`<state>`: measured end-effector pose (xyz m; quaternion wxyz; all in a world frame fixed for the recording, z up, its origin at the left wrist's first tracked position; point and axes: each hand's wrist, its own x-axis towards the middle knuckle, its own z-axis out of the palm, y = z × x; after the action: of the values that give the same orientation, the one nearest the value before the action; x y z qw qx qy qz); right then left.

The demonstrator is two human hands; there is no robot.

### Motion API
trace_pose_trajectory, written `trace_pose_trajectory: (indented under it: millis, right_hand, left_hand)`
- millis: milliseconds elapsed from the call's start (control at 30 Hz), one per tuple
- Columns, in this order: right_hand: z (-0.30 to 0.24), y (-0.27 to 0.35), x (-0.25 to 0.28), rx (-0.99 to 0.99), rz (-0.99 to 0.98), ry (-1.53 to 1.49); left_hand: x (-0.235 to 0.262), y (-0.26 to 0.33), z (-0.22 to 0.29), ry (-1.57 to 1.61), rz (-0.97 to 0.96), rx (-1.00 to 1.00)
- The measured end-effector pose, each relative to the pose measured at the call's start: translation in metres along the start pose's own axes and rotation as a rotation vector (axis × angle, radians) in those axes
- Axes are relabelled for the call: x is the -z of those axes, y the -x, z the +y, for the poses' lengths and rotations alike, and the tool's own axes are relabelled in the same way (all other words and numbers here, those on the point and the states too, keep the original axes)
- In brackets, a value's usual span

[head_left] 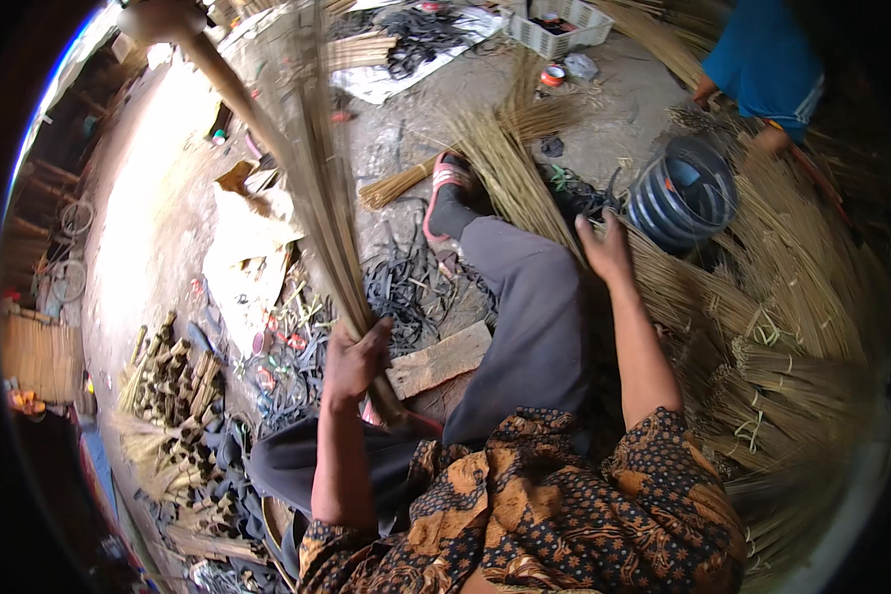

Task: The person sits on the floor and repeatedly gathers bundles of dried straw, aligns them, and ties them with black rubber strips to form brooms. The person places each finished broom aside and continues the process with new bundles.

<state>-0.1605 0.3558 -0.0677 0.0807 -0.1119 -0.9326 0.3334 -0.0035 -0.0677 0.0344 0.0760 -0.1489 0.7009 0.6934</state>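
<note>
My left hand (354,361) is closed round the lower part of a long bundle of thin broom sticks (322,198), which stands up tilted and is smeared by motion at its top. My right hand (609,247) is raised beside my right knee with thumb and fingers apart, and nothing shows between them. Nearest to it lies a loose sheaf of pale straw-like sticks (510,168). Beyond my sandalled foot (449,188), a tied stick bundle (396,185) rests on the ground. A wooden board (439,358) lies between my legs, with black rubber strips (406,297) beyond it.
A dark ribbed bucket (683,198) stands at right among heaped stick bundles (792,257). Another person in blue shorts (767,64) works behind it. A wooden pole (233,89) slants at upper left. Short bound bundles (173,396) pile at left; a white crate (559,30) stands far back.
</note>
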Motion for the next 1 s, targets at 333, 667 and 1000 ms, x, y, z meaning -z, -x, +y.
trace_pose_trajectory:
  millis: [333, 667, 1000]
  right_hand:
    - [-0.27, 0.074, 0.013, 0.004, -0.63, -1.438]
    - [-0.274, 0.154, -0.059, 0.61, -0.473, -0.97]
    - [-0.225, 0.179, -0.121, 0.476, -0.72, -0.765]
  left_hand:
    - [-0.06, -0.001, -0.003, -0.003, -0.536, 0.048]
    - [-0.047, -0.033, -0.077, -0.252, 0.061, -0.542]
    - [-0.055, -0.038, -0.167, -0.215, 0.162, -0.549]
